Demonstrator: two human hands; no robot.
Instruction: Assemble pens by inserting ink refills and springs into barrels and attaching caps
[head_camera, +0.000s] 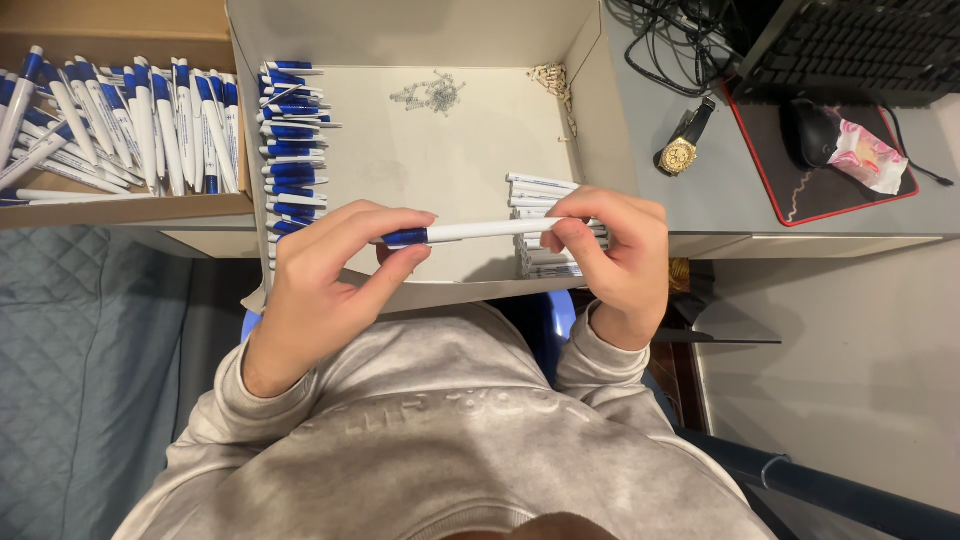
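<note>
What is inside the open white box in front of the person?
The white box holds a row of blue pens, white barrels, springs and small tips. The hands and held pen cover its near part.

A white cardboard box (615, 110) lies open ahead, beside what seems a brown box (120, 25) at left.

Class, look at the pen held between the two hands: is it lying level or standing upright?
Level. The pen runs sideways above the box, its blue end pinched by the left hand and its white end by the right hand.
</note>
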